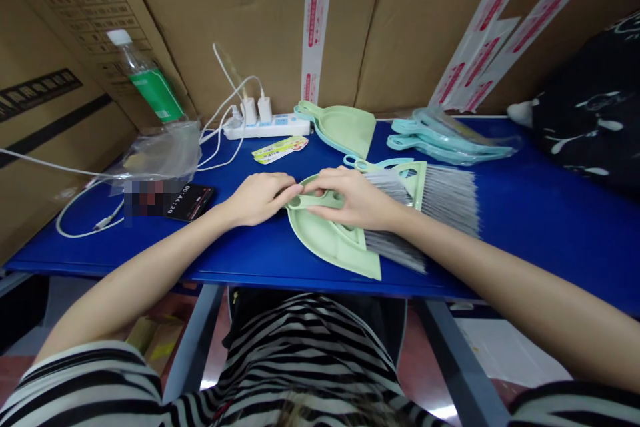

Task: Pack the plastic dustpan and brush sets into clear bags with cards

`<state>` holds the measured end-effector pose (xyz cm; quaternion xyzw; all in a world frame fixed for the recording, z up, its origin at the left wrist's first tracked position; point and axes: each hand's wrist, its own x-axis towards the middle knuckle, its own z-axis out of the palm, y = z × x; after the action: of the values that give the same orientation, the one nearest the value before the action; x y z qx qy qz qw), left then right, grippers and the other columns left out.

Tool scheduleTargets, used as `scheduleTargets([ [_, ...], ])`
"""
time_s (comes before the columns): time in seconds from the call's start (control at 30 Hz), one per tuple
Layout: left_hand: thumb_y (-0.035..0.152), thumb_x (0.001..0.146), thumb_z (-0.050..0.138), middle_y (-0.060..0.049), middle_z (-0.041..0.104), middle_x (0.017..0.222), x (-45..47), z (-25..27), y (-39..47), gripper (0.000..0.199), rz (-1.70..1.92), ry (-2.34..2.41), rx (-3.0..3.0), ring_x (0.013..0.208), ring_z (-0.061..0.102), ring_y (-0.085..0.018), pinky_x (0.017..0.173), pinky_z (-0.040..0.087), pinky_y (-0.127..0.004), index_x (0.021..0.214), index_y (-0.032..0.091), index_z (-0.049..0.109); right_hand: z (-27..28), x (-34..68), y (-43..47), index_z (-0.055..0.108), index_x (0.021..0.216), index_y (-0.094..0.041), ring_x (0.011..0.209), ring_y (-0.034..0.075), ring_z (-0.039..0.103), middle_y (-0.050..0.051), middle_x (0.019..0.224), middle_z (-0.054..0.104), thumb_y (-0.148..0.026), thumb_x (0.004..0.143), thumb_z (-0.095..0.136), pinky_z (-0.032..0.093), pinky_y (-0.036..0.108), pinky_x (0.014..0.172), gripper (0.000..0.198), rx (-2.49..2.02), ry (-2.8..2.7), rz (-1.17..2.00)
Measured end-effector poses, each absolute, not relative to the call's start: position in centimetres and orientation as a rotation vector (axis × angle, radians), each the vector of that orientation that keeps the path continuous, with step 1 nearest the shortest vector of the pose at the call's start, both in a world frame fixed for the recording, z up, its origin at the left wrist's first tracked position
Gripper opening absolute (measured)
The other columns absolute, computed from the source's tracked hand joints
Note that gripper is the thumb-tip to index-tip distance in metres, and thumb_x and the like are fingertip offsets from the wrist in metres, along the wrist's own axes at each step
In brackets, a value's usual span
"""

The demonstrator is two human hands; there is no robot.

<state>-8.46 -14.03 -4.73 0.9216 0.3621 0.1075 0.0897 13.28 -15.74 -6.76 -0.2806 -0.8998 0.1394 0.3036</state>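
Right hand (349, 197) pinches handle of green brush (358, 237) over green dustpan (327, 243) on blue table (240, 250). Left hand (257, 200) curled at handle end; grip I can't tell. Step seems aligning handles; next calls for steady pressure.

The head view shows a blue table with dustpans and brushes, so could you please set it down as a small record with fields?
left hand: at the handle end of the near green dustpan
right hand: fingers around the handle of a green brush, over that dustpan
beyond: second grey-bristled brush; stacked pans, green over blue
right: blue dustpans in clear plastic
left: phone, green-labelled bottle
back: white power strip, chargers plugged in
surface: blue table
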Motion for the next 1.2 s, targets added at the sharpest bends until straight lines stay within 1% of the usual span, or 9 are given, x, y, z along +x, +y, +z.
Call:
scheduleTargets([
  [0.1, 0.048, 0.097, 0.032, -0.002, 0.06, 0.071, -8.5, -4.6, -14.1, 0.044, 0.338, 0.992, 2.673, 0.064, 0.055, -0.016, 0.062, 0.038, -0.027, 0.078, 0.018, 0.058, -6.9, 12.8, -15.9, 0.066, 0.098, -0.018, 0.078, 0.019, 0.06, 0.004, 0.084, 0.067, -0.03, 0.087, 0.063, 0.043, 0.034, 0.076, 0.016, -0.747, -2.359, 0.409],
  [0.2, 0.05, 0.093, 0.042, 0.001, 0.057, 0.067, -8.8, -4.6, -13.8, 0.04, 0.324, 0.936, 2.564, 0.061, 0.05, -0.013, 0.059, 0.035, -0.024, 0.076, 0.017, 0.057, -6.6, 12.8, -16.1, 0.065, 0.1, -0.018, 0.081, 0.02, 0.06, 0.005, 0.085, 0.067, -0.032, 0.09, 0.058, 0.045, 0.034, 0.076, 0.018, -0.739, -2.352, 0.437],
  [0.3, 0.047, 0.09, 0.047, 0.001, 0.059, 0.069, -9.2, -4.5, -13.5, 0.034, 0.319, 0.865, 2.457, 0.062, 0.05, -0.012, 0.06, 0.037, -0.023, 0.08, 0.017, 0.059, -5.7, 13.7, -16.0, 0.066, 0.109, -0.017, 0.09, 0.023, 0.06, 0.01, 0.094, 0.067, -0.035, 0.094, 0.053, 0.046, 0.038, 0.081, 0.027, -0.718, -2.418, 0.375],
  [0.4, 0.044, 0.09, 0.049, 0.001, 0.06, 0.069, -9.4, -4.3, -13.4, 0.031, 0.301, 0.836, 2.421, 0.062, 0.05, -0.011, 0.061, 0.037, -0.023, 0.081, 0.016, 0.061, -5.2, 15.4, -15.5, 0.067, 0.119, -0.017, 0.1, 0.027, 0.057, 0.014, 0.105, 0.066, -0.043, 0.094, 0.054, 0.045, 0.044, 0.088, 0.038, -0.737, -2.523, 0.26],
  [0.5, 0.041, 0.091, 0.048, 0.001, 0.061, 0.071, -9.6, -3.8, -13.4, 0.03, 0.267, 0.815, 2.419, 0.062, 0.05, -0.011, 0.062, 0.038, -0.023, 0.083, 0.016, 0.062, -5.4, 16.8, -14.7, 0.069, 0.122, -0.023, 0.108, 0.029, 0.055, 0.014, 0.116, 0.063, -0.046, 0.094, 0.053, 0.044, 0.049, 0.093, 0.04, -0.746, -2.592, 0.221],
  [0.63, 0.039, 0.092, 0.046, -0.001, 0.064, 0.076, -9.7, -3.6, -13.5, 0.03, 0.242, 0.802, 2.427, 0.065, 0.053, -0.012, 0.064, 0.04, -0.023, 0.088, 0.015, 0.063, -6.0, 17.1, -14.1, 0.072, 0.119, -0.025, 0.111, 0.029, 0.054, 0.015, 0.119, 0.062, -0.048, 0.095, 0.051, 0.043, 0.051, 0.095, 0.04, -0.74, -2.624, 0.239],
  [0.8, 0.041, 0.092, 0.046, 0.001, 0.062, 0.073, -9.6, -3.8, -13.5, 0.031, 0.25, 0.826, 2.424, 0.063, 0.051, -0.012, 0.063, 0.039, -0.023, 0.084, 0.015, 0.062, -6.0, 16.5, -14.5, 0.074, 0.108, -0.023, 0.112, 0.029, 0.053, 0.015, 0.118, 0.061, -0.046, 0.095, 0.051, 0.043, 0.05, 0.097, 0.035, -0.766, -2.62, 0.281],
  [1.0, 0.042, 0.09, 0.047, 0.002, 0.058, 0.07, -9.6, -4.1, -13.5, 0.03, 0.266, 0.823, 2.404, 0.061, 0.047, -0.011, 0.06, 0.036, -0.023, 0.082, 0.016, 0.06, -6.5, 15.8, -14.5, 0.067, 0.096, -0.02, 0.113, 0.029, 0.051, 0.016, 0.119, 0.058, -0.043, 0.096, 0.048, 0.041, 0.052, 0.098, 0.029, -0.809, -2.592, 0.385],
  [1.2, 0.044, 0.093, 0.041, 0.002, 0.053, 0.068, -9.5, -3.9, -13.6, 0.035, 0.259, 0.83, 2.397, 0.062, 0.045, -0.012, 0.061, 0.035, -0.023, 0.076, 0.017, 0.054, -6.7, 15.3, -14.8, 0.06, 0.089, -0.022, 0.118, 0.03, 0.048, 0.017, 0.122, 0.057, -0.04, 0.097, 0.045, 0.039, 0.053, 0.1, 0.026, -0.88, -2.537, 0.437],
])
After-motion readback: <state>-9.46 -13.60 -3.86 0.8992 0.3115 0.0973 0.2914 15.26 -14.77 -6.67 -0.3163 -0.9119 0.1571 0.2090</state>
